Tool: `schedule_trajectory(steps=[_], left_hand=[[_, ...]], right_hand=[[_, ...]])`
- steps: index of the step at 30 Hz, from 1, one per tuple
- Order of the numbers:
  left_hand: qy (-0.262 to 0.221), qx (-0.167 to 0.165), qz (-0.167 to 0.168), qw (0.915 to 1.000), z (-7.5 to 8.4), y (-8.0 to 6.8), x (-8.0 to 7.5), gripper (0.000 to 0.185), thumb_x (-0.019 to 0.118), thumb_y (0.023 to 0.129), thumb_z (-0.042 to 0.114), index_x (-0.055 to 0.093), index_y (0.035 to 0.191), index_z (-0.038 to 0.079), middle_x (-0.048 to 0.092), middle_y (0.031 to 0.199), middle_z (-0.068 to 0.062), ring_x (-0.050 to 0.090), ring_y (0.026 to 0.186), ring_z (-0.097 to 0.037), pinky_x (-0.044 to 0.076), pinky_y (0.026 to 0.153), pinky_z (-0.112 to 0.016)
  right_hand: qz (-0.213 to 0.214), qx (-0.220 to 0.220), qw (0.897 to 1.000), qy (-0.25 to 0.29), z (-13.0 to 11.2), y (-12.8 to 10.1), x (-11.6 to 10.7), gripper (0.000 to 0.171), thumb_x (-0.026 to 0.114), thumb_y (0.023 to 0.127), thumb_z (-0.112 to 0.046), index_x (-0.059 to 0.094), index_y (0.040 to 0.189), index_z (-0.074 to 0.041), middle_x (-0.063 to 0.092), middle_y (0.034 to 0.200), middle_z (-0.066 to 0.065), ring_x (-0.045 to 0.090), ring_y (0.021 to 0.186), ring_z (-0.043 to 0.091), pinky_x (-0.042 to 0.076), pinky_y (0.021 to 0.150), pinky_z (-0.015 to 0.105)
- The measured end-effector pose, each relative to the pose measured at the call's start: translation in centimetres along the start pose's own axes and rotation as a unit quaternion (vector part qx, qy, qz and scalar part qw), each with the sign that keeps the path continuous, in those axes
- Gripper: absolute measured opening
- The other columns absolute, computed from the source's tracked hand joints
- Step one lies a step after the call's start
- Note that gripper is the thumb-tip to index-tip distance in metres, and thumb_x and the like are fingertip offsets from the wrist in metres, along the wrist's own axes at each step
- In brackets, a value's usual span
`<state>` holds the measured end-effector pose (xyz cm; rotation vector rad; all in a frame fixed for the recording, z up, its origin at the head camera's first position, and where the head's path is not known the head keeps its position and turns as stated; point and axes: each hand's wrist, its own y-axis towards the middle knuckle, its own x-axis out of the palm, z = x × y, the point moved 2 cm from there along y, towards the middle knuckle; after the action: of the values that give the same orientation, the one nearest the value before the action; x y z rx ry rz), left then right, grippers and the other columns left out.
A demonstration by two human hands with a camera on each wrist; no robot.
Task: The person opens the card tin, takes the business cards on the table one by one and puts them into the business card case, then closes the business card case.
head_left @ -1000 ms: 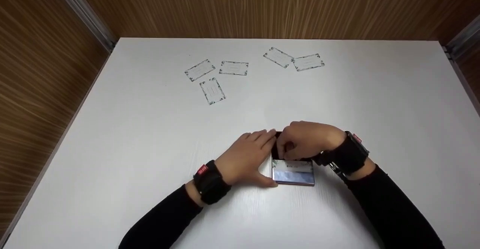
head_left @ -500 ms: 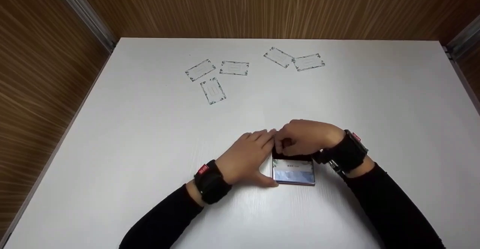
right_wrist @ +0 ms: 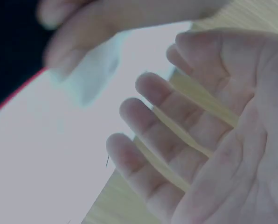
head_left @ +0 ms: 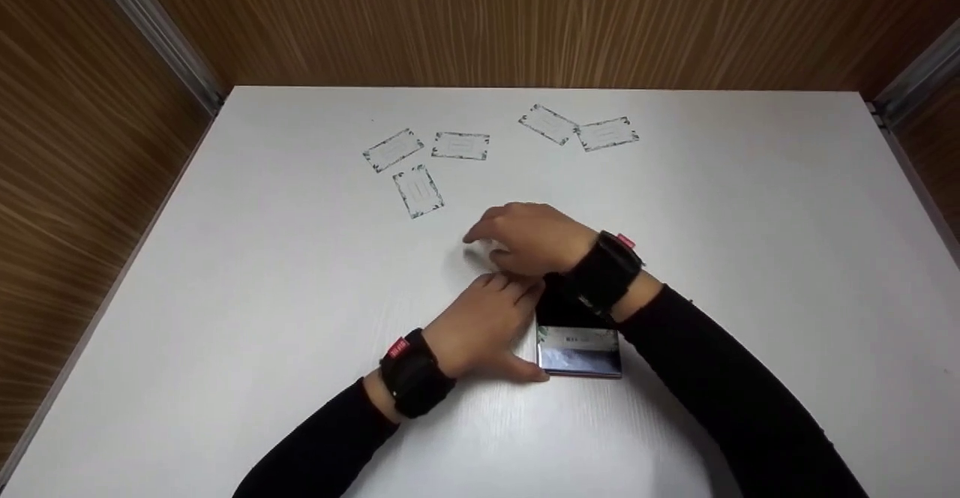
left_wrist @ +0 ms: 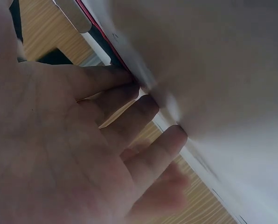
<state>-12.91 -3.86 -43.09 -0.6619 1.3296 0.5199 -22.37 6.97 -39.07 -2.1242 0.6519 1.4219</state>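
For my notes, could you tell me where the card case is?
In the head view the card case lies near the table's front centre, beside the left hand.

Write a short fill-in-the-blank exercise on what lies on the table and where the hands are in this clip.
1. Loose cards lying at the far side of the white table: ____.
2. The left hand rests against the ____ side of the card case.
3. The case's lid stands ____.
4. The right hand is above the table, ____ the case.

Missing words: five; left; open; beyond
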Motion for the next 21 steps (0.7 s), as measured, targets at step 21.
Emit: schedule_trajectory(steps=[21], left_hand=[[0.0, 0.006, 0.036, 0.9993, 0.2, -0.3, -0.3, 0.118, 0.069, 0.069, 0.077, 0.033, 0.155, 0.005, 0.038, 0.158, -0.009, 0.04, 0.14, -0.026, 0.037, 0.112, -0.042]], right_hand=[[-0.117, 0.034, 0.986, -0.11, -1.4, 6.0, 0.9, 0.08, 0.057, 0.09, -0.003, 0.027, 0.159, -0.03, 0.046, 0.148, 0.012, 0.053, 0.124, 0.031, 0.048, 0.101, 0.047]])
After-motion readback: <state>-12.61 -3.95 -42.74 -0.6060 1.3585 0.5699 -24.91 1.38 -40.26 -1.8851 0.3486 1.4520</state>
